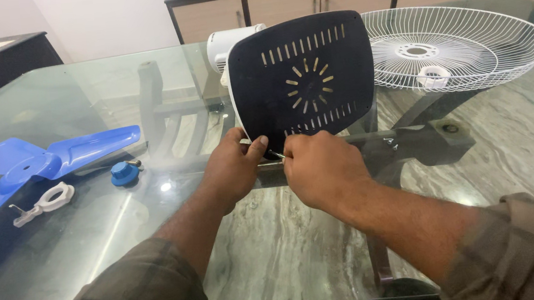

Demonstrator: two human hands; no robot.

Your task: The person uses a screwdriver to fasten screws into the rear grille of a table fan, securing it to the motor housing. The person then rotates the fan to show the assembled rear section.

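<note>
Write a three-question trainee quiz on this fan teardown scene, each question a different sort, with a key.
1. True or false: the blue fan blade is mounted on the motor.
2. Which hand grips the lower left corner of the black vented cover? A) left hand B) right hand
3. Fill in: the white wire guard lies on the glass table to the ____ of the cover.

Key
1. False: it lies loose on the table beside a blue knob and a white ring nut.
2. A
3. right
</note>
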